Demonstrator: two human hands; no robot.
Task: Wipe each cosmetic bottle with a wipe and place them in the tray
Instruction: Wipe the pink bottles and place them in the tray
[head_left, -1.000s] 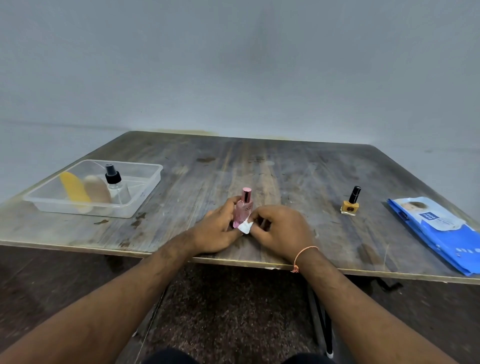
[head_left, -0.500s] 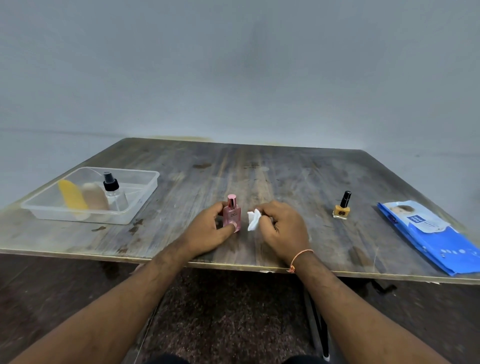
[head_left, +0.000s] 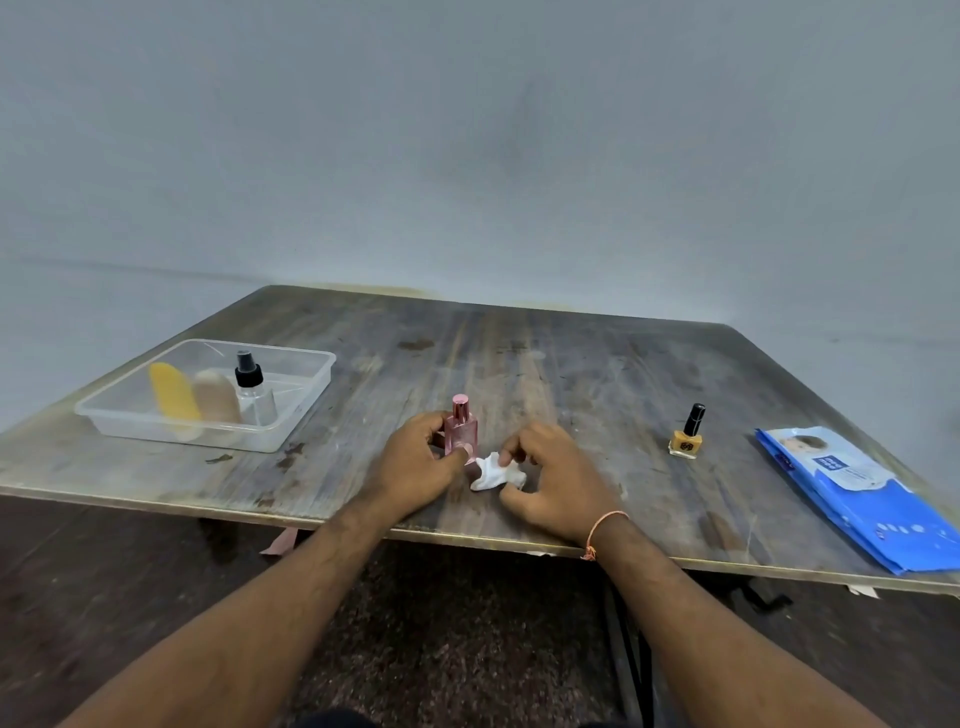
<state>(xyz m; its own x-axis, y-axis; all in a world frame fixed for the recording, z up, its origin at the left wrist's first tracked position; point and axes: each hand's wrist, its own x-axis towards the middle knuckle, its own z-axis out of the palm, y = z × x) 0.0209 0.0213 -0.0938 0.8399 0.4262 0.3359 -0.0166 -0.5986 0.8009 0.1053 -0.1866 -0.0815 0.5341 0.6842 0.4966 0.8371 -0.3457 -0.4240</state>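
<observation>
My left hand (head_left: 415, 470) grips a small pink bottle (head_left: 460, 432) standing upright on the wooden table (head_left: 519, 364). Just to its right lies a crumpled white wipe (head_left: 496, 474), with the fingertips of my right hand (head_left: 553, 475) pinching its top. A clear plastic tray (head_left: 306, 410) at the left holds a yellow bottle (head_left: 171, 397), a beige bottle (head_left: 215, 397) and a clear spray bottle with a black cap (head_left: 252, 389). A yellow nail polish bottle with a black cap (head_left: 687, 434) stands alone to the right.
A blue pack of wipes (head_left: 852, 493) lies flat at the table's right edge, partly over the front rim. The table's front edge runs just under my wrists. A grey wall stands behind the table.
My hands have parted: the wipe left the pink bottle and came down onto the table under my right hand. The pink bottle stays upright in my left hand.
</observation>
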